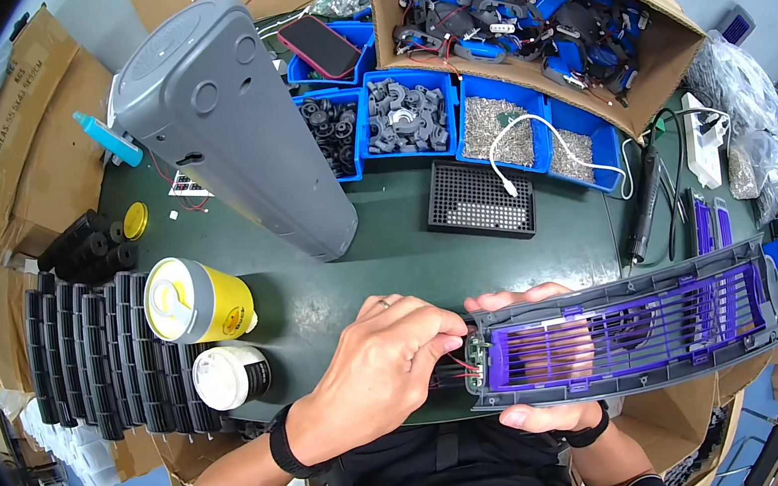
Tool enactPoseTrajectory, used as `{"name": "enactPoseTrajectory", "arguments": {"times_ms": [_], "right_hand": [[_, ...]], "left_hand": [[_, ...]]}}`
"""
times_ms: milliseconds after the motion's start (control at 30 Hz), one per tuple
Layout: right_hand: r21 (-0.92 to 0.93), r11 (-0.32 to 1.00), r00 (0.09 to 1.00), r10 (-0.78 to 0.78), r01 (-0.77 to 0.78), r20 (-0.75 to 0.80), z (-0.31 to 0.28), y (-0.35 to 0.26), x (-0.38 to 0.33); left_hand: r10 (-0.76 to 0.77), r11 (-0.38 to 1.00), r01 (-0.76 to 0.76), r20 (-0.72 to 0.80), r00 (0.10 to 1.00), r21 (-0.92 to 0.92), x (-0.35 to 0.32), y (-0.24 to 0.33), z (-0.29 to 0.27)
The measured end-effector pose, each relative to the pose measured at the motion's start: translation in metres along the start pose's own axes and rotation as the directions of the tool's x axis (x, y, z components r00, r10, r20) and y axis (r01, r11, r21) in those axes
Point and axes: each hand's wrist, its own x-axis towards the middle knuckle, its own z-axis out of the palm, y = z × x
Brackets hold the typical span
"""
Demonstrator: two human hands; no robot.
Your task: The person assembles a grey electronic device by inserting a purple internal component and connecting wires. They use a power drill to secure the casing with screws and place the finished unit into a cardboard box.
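My right hand (548,350) grips a long grey grille panel (631,381) with a purple slatted insert (636,317). The palm lies beneath it, partly seen through the slats, with the thumb at the near edge. A small green circuit board (475,356) sits at the panel's left end, and thin red wires (463,363) run from it toward my other hand. At that end my left hand (377,365) is closed, thumb and forefinger pinched together at the panel's corner. What lies between those fingertips is too small to make out.
A tall grey housing (237,135) stands at the back left. Nearer are a yellow-labelled bottle (201,299), a white-lidded jar (231,376) and stacked black rollers (114,354). Behind lie blue parts bins (405,112), a black perforated tray (480,197), a cardboard box (524,72) and an electric screwdriver (646,205).
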Motion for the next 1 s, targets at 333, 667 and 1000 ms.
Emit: {"name": "enactPoseTrajectory", "arguments": {"times_ms": [333, 667, 1000], "right_hand": [[0.028, 1.0, 1.0, 0.003, -0.003, 0.016, 0.0, -0.001, 0.001], [0.037, 0.999, 0.999, 0.027, -0.027, 0.023, -0.001, -0.003, 0.0], [0.037, 0.999, 0.999, 0.025, -0.026, 0.036, -0.001, -0.002, -0.001]], "left_hand": [[0.066, 0.998, -0.066, -0.014, 0.998, -0.019, 0.001, 0.0, 0.008], [0.216, 0.975, -0.215, -0.025, 0.976, 0.049, 0.004, 0.001, 0.012], [0.239, 0.969, -0.235, -0.052, 0.97, 0.075, 0.003, 0.001, 0.015]]}}
